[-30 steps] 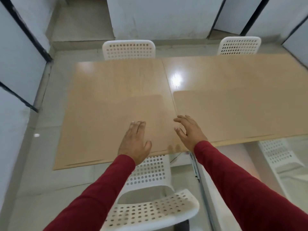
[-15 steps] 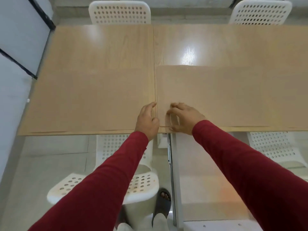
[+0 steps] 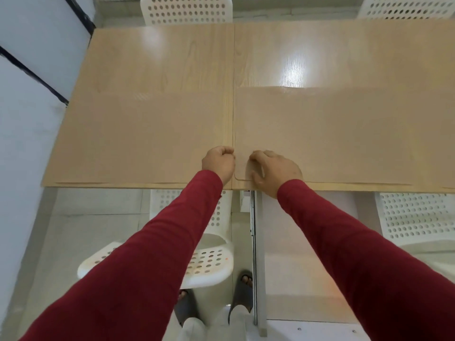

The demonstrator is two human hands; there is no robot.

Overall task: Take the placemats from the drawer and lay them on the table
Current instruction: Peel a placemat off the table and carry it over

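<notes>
two thin tan rectangular placemats, left [image 3: 147,139] and right [image 3: 332,134], already lie flat on the pale wooden desk [image 3: 172,57]. left hand [image 3: 218,162] rests fisted, holding nothing visible; right hand [image 3: 273,168] curls onto the right mat's near corner, seemingly final aligning.

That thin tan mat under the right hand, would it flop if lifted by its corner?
Probably floppy: the right placemat lies completely flat and looks sheet-thin at its rounded corner. Likely light too. It may slide easily, since the table looks glossy.
</notes>
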